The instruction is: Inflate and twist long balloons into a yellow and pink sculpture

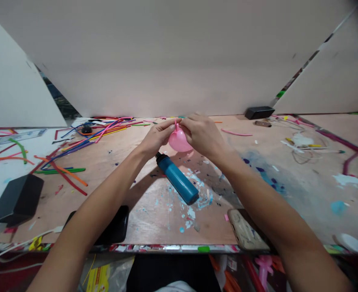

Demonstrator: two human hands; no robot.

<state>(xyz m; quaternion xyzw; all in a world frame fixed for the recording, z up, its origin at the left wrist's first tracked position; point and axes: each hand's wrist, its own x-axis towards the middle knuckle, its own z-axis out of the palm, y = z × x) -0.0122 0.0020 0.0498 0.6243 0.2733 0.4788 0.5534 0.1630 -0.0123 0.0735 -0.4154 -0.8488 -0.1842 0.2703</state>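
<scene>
A small pink balloon (179, 142), partly blown up, is held above the middle of the worktop (112, 170) between both hands. The grip of the left hand (159, 136) is pinched on the balloon's neck, where a thin pink tail sticks up. The grip of the right hand (201, 134) is closed over the balloon's top and right side. A blue pump (179, 180) is laid on the paint-flecked worktop just below the balloon, slanted toward the near edge. Loose balloon strips (90, 136) are scattered to the far left. A black phone (113, 227) is partly covered by the left forearm.
</scene>
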